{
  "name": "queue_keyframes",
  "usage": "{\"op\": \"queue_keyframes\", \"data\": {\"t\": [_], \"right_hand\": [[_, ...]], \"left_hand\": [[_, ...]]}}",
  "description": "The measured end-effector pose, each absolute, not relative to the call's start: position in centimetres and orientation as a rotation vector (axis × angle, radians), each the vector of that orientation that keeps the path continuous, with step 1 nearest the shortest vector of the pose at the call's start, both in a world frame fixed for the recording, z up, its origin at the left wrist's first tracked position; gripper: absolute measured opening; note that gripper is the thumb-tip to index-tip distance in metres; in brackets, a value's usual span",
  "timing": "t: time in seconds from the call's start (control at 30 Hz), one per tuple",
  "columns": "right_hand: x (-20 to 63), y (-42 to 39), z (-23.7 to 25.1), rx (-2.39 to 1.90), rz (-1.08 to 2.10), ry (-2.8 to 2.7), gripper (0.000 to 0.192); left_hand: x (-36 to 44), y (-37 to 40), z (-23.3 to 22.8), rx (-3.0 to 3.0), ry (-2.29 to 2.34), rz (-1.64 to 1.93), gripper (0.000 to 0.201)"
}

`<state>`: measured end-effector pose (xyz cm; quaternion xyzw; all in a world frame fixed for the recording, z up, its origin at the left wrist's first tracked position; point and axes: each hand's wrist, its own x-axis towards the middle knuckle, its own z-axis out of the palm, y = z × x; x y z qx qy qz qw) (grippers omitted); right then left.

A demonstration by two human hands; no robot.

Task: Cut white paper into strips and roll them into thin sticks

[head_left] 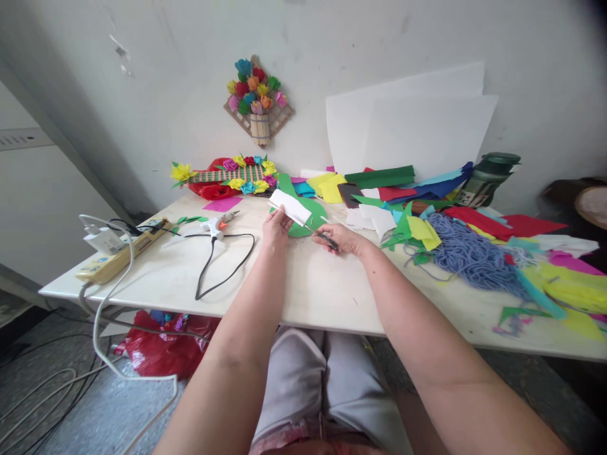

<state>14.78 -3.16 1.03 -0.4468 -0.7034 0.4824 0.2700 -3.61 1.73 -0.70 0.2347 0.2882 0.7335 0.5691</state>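
Above white counter [303, 284] centre: left hand [276, 229] fingers clamped on folded white paper strip [290, 206], long axis slanting toward right hand [342, 239]; its fingers closed around dark-handled scissors [327, 239], tip touching strip's near end.

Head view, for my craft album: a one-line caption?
Left hand holds white paper; right hand grips scissors.

No lettering, number or brand can be read anywhere. The dark green plastic bottle [485, 180], well off to the right of the right hand's fingers, carries a pale label, but its print is too small and blurred.
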Motion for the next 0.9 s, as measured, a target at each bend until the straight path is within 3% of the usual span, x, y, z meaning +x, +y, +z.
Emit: {"op": "queue_keyframes", "data": {"t": [0.9], "right_hand": [[14.77,-2.75,0.66,-1.155,1.266,-1.88,0.037]], "left_hand": [[-3.88,1.88,-0.79,0.518,0.69,1.71,0.014]]}}
